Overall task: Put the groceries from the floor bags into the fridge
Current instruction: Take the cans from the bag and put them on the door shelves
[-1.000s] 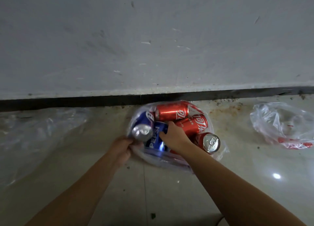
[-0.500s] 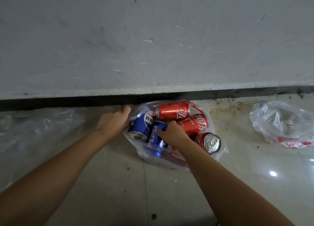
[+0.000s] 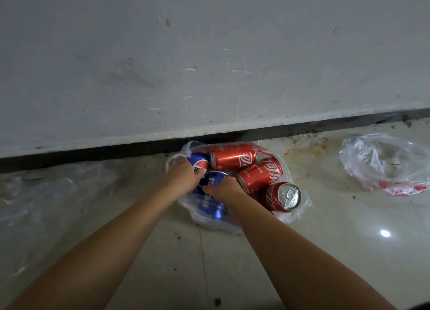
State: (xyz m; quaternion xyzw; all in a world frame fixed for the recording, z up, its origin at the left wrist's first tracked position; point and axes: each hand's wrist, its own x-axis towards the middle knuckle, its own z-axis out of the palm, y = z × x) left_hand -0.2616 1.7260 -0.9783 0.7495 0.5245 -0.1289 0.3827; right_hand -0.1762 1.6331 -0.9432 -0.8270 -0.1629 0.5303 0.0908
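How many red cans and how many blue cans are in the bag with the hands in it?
Red metal Coca-Cola cans: 3
Blue metal Pepsi cans: 2
Total: 5 cans showing in the clear plastic bag; any hidden underneath cannot be counted.

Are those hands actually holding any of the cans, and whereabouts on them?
Yes. The left hand grips the far blue can round its near end; the right hand grips the near blue can across its middle.
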